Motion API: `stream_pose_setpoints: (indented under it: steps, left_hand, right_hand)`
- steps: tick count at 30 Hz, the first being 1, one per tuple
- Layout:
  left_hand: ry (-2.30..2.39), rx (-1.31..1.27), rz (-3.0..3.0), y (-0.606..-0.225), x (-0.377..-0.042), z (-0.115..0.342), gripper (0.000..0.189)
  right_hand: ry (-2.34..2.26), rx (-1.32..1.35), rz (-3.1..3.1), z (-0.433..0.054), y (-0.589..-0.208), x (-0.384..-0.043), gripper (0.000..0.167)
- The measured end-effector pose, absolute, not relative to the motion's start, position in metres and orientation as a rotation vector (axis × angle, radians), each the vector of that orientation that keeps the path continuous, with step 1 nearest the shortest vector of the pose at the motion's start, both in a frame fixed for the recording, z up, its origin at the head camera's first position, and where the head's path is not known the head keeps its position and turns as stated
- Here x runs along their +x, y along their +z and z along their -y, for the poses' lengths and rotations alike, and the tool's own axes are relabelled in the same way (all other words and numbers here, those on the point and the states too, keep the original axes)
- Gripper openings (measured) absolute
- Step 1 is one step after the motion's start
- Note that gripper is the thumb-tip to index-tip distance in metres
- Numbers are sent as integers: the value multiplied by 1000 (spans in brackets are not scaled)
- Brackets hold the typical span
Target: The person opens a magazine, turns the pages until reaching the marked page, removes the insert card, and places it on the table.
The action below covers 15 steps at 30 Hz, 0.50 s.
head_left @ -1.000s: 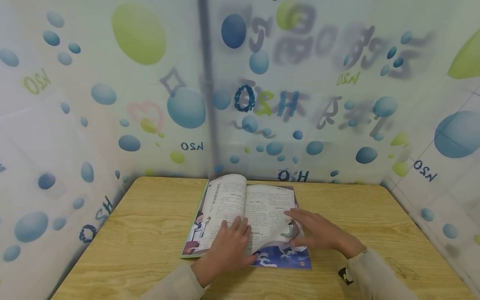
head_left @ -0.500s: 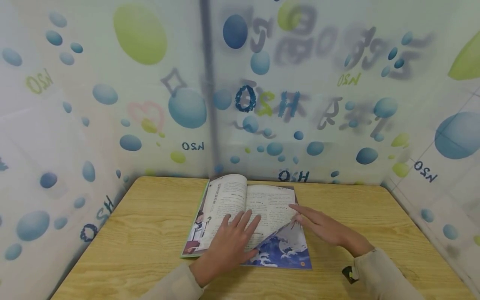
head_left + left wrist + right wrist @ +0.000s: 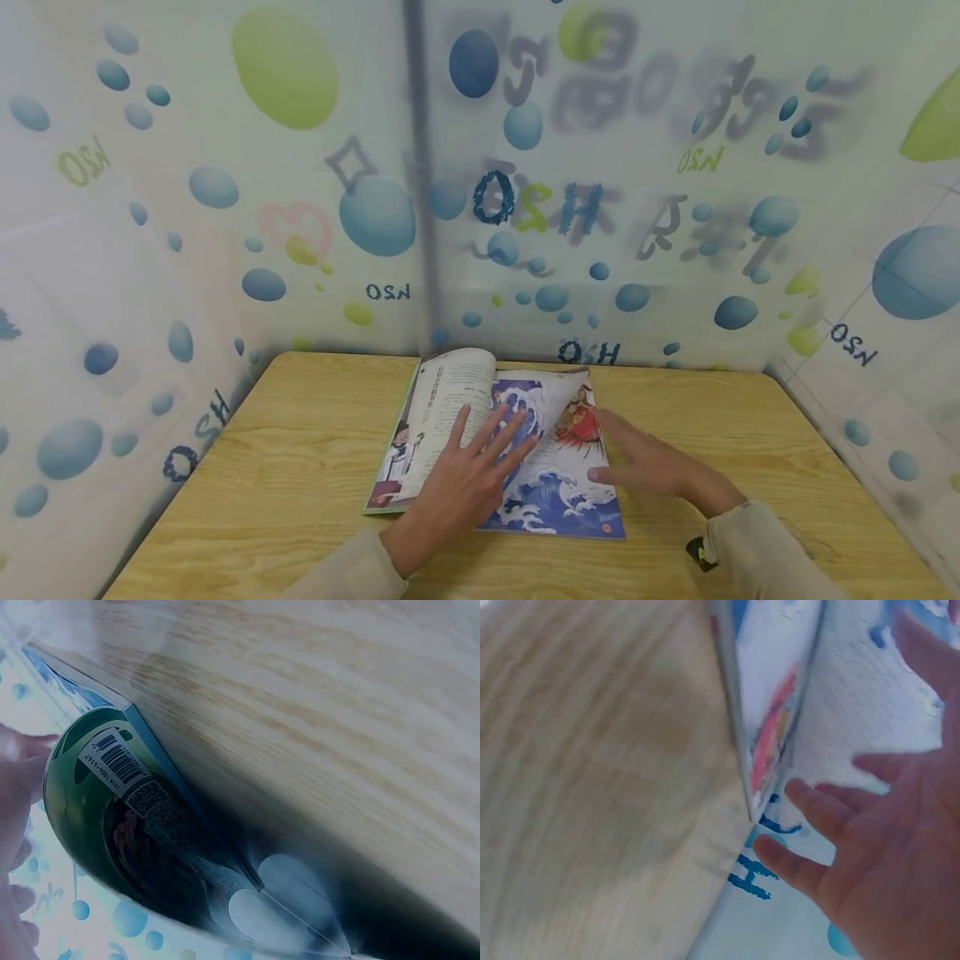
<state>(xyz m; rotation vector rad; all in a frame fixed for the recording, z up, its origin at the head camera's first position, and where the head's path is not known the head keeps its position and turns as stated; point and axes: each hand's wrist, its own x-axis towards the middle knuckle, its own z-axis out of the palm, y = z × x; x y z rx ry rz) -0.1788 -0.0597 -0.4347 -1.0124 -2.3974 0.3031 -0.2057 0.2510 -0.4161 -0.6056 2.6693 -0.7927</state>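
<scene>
An open magazine [image 3: 457, 392] lies on the wooden table, with printed text on its left side and blue wave pictures on its right. One right-hand page [image 3: 558, 400] is lifted and bends over toward the left, baring a red figure and waves beneath. My left hand [image 3: 468, 479] is over the middle of the magazine with fingers spread and straight. In the left wrist view a green cover [image 3: 82, 802] with a barcode curves up beside that hand. Just off the right edge, my right hand [image 3: 660, 467] has its fingers extended, with nothing held.
The wooden table [image 3: 300, 433] reaches around the magazine on both sides. White curtain-like walls [image 3: 637, 175] printed with blue and green dots and lettering stand behind it and at left and right. A small dark item [image 3: 701, 552] is at the right sleeve.
The right-hand page has risen from its lower corner and folded leftward, uncovering the picture spread. My left hand's fingers have spread and shifted slightly up and right; the right hand has let the page go.
</scene>
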Motion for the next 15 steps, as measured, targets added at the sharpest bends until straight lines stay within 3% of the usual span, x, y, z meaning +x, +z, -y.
stream_pose_setpoints:
  steps: [7,15]
  left_hand:
    - [465,-1008,2410,-437,-181,59,58]
    - [567,-1126,2404,-439,-183,57,37]
  right_hand:
    - [-553,-826,-2539,-253,-428,-204,95]
    - [-550,-868,-2550,-256,-434,-202,92]
